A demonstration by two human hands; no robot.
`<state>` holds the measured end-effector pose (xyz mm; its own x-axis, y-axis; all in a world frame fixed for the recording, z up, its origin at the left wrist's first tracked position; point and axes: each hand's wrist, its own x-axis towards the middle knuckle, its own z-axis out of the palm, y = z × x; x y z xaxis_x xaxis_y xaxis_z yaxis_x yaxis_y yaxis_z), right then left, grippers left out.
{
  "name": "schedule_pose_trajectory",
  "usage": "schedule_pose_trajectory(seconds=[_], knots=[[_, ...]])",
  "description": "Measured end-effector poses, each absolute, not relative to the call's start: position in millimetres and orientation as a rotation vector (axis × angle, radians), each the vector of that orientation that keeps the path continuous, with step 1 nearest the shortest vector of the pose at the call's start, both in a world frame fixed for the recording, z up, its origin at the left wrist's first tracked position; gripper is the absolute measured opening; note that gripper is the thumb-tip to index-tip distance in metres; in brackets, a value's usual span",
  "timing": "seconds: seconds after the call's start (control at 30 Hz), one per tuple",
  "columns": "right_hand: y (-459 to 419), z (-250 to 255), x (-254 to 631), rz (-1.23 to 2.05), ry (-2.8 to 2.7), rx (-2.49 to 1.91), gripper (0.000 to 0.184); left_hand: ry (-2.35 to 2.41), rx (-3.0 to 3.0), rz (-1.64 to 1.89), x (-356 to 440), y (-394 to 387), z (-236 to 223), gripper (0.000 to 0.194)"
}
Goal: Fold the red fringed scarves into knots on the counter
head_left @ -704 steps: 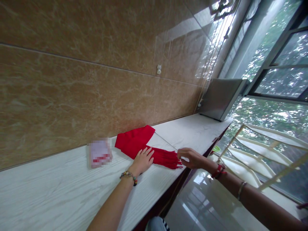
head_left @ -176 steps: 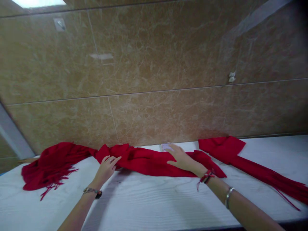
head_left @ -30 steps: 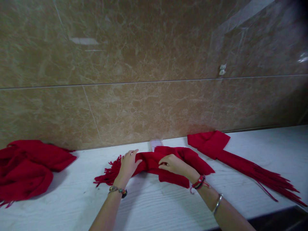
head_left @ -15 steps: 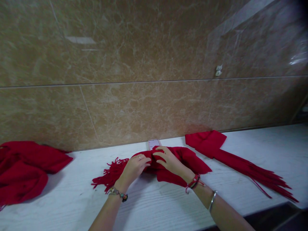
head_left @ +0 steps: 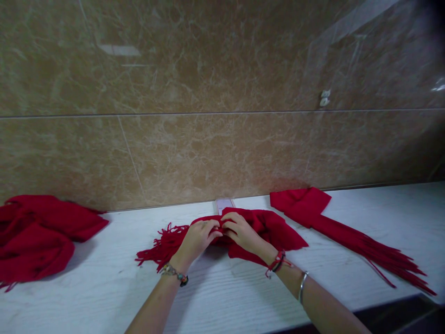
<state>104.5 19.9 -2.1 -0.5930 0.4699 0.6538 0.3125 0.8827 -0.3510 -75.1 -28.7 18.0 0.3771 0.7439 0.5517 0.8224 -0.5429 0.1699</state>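
A red fringed scarf [head_left: 274,230] lies bunched in the middle of the white tabletop, its tassels spread to the left. My left hand [head_left: 200,236] pinches the scarf's gathered middle from the left, thumb and fingers close together. From the right, my right hand [head_left: 241,232] grips the same gathered part with bent fingers. The fingertips of both hands nearly meet there. Cloth and fingers hide the exact spot where they hold. Partly covered behind the scarf, a phone [head_left: 224,204] lies against the wall.
To the right lies another red scarf [head_left: 333,226], folded over itself, its fringe pointing toward the front right. A crumpled red scarf [head_left: 38,236] sits at the far left. A brown marble-patterned wall [head_left: 208,153] rises behind the white table [head_left: 114,283]. Something dark [head_left: 392,315] is at the front right.
My right fingers have curled in from a looser spread and closed on the scarf's middle. My left hand's fingertips have drawn closer to them. The view has shifted slightly.
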Motion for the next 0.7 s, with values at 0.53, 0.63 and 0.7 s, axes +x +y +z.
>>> schedule_pose_trajectory(seconds=[0.53,0.63,0.7], knots=[[47.0,13.0,151.1,-0.004,-1.723,-0.899,0.029,-1.661,-2.941,-0.909,-88.7,-17.9,5.2,0.065],[31.7,16.7,140.5,0.044,-2.140,-0.645,0.034,-1.735,-2.818,-1.173,-85.0,-16.0,6.2,0.045],[27.3,15.2,133.9,0.126,-2.318,-0.596,0.026,-1.808,-2.696,-1.458,-86.3,-15.9,12.7,0.038]])
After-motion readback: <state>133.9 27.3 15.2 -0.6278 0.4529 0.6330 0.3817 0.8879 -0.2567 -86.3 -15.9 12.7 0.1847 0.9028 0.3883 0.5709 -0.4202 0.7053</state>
